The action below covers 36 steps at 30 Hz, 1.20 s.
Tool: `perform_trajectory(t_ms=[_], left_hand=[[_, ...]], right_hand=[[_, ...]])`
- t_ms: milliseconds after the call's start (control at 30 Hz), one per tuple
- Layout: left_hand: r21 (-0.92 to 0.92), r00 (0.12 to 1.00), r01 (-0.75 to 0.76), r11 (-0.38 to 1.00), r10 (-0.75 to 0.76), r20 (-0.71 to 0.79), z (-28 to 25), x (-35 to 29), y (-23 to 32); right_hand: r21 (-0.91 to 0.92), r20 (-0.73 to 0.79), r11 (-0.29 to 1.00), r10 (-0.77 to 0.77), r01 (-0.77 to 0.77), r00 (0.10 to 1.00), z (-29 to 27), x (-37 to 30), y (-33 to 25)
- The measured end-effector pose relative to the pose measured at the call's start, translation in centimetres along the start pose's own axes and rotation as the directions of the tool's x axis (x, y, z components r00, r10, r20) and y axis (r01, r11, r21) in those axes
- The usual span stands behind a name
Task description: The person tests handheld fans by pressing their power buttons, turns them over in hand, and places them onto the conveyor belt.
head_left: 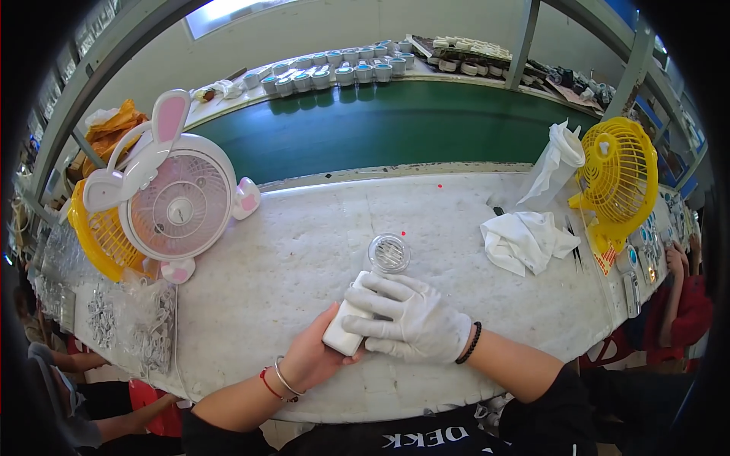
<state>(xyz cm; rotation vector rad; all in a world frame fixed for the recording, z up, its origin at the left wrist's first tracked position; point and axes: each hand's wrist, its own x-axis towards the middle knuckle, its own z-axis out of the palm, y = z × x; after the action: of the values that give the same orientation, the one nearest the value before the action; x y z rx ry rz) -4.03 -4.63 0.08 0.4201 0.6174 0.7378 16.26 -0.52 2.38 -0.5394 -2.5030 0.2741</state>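
Note:
A small white box-shaped piece with rounded edges (347, 328) is held between my hands, just above the near middle of the table. My bare left hand (313, 351) grips its left and lower side with the fingers wrapped round it. My right hand (414, 318), in a pale glove, lies over the piece's right side, its fingers reaching across the edge and touching it. The underside is hidden by my hands. Just beyond my right fingertips stands a round clear dish (388, 253) with several thin metal bits inside.
A white rabbit-eared fan (179, 205) stands left, near bagged small parts (133, 323). At right are a crumpled white cloth (528, 242), tweezers (576, 247) and a yellow fan (620, 175). Behind runs a green conveyor belt (411, 125). Other people sit at both sides.

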Motion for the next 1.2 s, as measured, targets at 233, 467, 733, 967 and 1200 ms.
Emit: perform_trajectory(t_ms=[233,467,733,967,1200], left_hand=[[-0.143,0.947,0.034,0.989,-0.077,-0.311,2.3,0.3,0.5],[-0.088,0.972,-0.005,0.996,-0.016,-0.236,1.1,0.3,-0.1],[0.004,1.0,-0.016,1.0,0.016,-0.022,0.2,-0.1,0.0],[-0.082,0.945,-0.016,0.996,-0.012,-0.327,2.7,0.2,0.3],[-0.011,0.994,0.0,1.0,-0.001,-0.112,0.0,-0.1,-0.2]], right_hand=[[0.006,0.049,0.993,-0.116,0.116,0.992,0.0,0.9,-1.6],[-0.06,0.023,0.996,-0.067,0.068,0.997,0.3,0.7,-2.3],[-0.053,0.008,0.998,-0.032,0.032,0.999,-0.3,0.8,-2.5],[0.066,0.053,0.984,-0.168,0.165,0.984,0.0,0.6,-1.7],[0.187,-0.029,0.975,-0.121,0.125,0.992,0.7,0.5,-1.8]])
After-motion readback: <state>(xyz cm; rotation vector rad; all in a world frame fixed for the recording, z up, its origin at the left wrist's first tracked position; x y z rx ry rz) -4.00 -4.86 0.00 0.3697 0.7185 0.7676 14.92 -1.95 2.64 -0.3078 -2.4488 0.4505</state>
